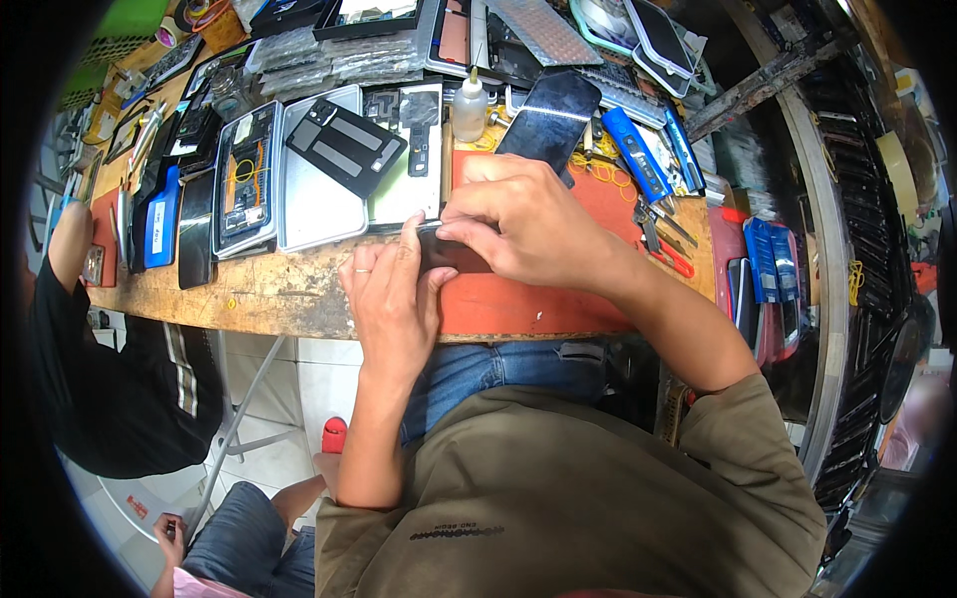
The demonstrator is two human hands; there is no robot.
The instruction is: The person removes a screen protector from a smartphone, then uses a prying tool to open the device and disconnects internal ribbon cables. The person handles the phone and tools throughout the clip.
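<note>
I'm arching my right fingers [475, 203] close together, unable to tell whether they're gripping, and holding my left fingers [405, 253] loosely spread, a mostly hidden dark piece [431, 225] lying between their tips.

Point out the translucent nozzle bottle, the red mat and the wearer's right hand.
Translucent nozzle bottle [469, 112]: head view, middle of body.
Red mat [498, 303]: head view, bare front part.
Right hand [523, 211]: head view, back of hand.
</note>
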